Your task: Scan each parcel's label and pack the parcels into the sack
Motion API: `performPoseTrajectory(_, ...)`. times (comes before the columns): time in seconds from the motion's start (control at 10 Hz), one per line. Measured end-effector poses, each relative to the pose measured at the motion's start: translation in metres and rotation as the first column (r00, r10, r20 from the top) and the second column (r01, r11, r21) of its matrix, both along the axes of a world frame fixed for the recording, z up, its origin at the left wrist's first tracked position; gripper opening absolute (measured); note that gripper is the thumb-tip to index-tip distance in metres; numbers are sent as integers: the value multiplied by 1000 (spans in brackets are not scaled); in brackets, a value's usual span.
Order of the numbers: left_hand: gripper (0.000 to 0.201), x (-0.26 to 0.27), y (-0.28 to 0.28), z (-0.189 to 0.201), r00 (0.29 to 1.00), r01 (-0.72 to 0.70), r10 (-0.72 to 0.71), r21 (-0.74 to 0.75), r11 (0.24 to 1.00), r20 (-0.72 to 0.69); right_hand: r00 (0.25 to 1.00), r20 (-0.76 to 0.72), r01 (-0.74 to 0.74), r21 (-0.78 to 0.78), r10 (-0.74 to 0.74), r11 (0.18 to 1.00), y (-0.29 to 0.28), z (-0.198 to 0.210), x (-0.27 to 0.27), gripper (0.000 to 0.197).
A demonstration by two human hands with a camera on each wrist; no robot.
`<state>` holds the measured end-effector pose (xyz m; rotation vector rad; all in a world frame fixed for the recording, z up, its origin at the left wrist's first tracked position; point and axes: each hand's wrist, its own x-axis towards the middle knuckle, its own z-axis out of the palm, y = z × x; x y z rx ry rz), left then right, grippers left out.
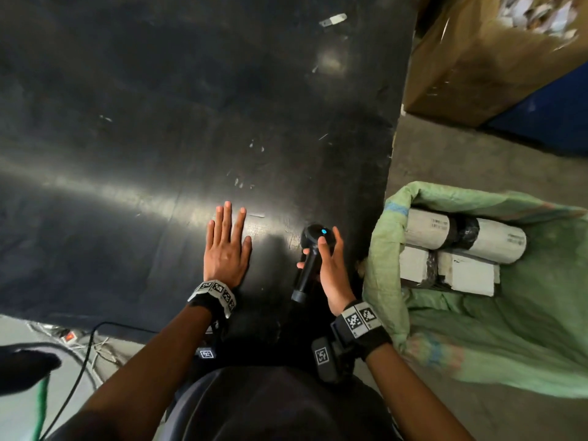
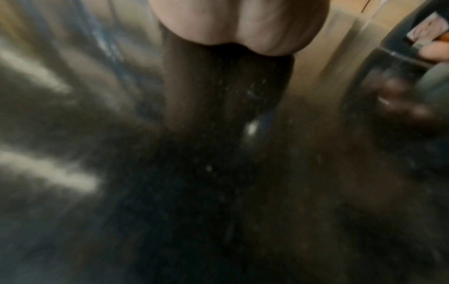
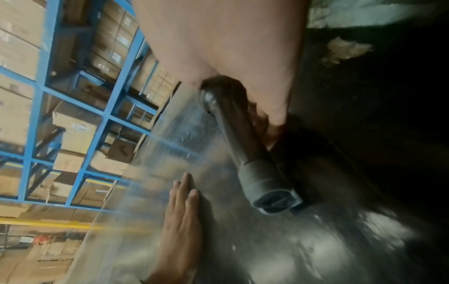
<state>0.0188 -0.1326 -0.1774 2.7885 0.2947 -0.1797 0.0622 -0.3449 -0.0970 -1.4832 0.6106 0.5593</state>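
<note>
Black tabletop under flat, spread left hand; right hand wrapped round scanner; seemingly four parcels inside green sack.

— Where are your hands on the table?
— Your left hand lies flat on it near the front edge. Your right hand is just to its right, wrapped around the scanner, close to the table's right edge.
— And the sack?
— On the floor, right of the table, beside your right hand. Inside it, the rolled parcel lies across the far side, and the flat parcel sits nearer you, touching it.
— Anything beyond?
— A cardboard box stands behind the sack. Cables run on the floor under the table's front edge, to your left.
</note>
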Motion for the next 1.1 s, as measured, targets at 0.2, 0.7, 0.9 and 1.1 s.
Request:
performPoseTrajectory(0.2, 67, 2, -3, 1, 999, -18, 19, 25, 1000, -36, 999, 42, -25, 4, 24, 1000, 9, 28, 81, 52)
performPoseTrajectory(0.7, 67, 3, 0, 2, 999, -6, 8, 38, 999, -48, 1000, 2, -2, -100, 2, 995, 50, 8, 299, 58)
performPoseTrajectory(0.9, 67, 4, 0, 7, 998, 5, -3, 29, 1000, -63, 980, -9, -192, -338, 201, 922, 32, 4, 291, 81)
performPoseTrajectory(1.1, 68, 9, -8, 20, 989, -44, 33, -76, 996, -146, 801, -15, -436, -699, 598, 566, 5, 25, 231, 73)
